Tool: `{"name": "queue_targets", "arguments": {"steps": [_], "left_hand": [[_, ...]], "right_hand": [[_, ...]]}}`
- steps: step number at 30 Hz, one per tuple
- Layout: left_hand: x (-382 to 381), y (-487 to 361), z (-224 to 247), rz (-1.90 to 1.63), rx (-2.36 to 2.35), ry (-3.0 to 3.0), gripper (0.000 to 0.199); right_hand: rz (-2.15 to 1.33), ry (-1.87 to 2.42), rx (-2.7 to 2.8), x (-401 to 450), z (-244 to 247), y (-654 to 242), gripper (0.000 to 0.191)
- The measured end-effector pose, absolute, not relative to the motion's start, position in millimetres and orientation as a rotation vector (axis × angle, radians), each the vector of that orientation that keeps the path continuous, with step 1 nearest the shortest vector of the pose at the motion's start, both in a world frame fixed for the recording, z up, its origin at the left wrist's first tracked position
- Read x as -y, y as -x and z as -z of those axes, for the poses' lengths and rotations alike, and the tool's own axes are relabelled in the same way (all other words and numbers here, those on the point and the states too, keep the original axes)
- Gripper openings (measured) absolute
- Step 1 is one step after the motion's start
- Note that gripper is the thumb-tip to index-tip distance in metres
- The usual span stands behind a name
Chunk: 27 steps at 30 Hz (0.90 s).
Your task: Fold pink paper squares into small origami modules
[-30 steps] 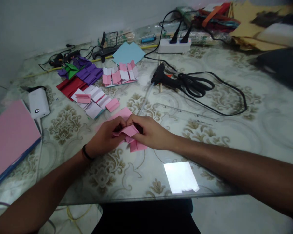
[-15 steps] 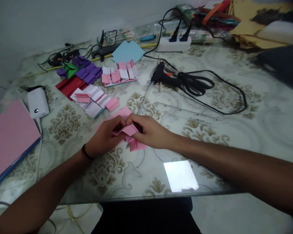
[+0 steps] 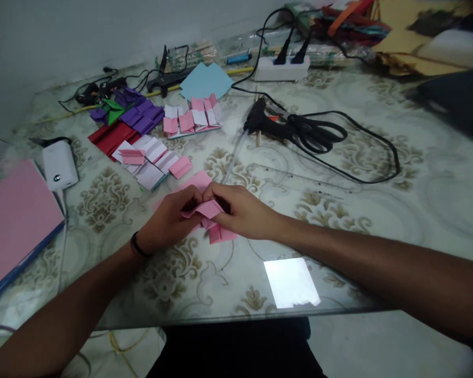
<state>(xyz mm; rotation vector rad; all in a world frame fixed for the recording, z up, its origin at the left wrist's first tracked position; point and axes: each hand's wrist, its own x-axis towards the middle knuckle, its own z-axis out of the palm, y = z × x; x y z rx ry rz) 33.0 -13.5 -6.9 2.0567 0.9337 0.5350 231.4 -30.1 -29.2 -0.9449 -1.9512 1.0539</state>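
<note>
One folded pink paper [image 3: 208,209]: we found it pinched between the left hand [image 3: 173,212] and right hand [image 3: 242,210], both curled nearly closed, over the patterned table [image 3: 382,212]. Pink pieces [image 3: 223,234] lay beneath; how many, we could not tell for the hands. Beyond lay one black glue gun [image 3: 260,119] and, nearer, one clear ruler [image 3: 299,180], flat.

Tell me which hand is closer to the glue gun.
Right: the glue gun lies beyond the right hand; the left hand is farther off to the left.
</note>
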Motion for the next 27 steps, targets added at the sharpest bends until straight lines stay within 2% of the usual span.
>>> {"name": "queue_targets", "arguments": {"steps": [27], "left_hand": [[14.2, -32.0, 7.4, -0.51, -0.996, -2.05, 0.005]], "right_hand": [[-1.066, 0.951, 1.935, 29.7, 27.8, -229.0, 0.011]]}}
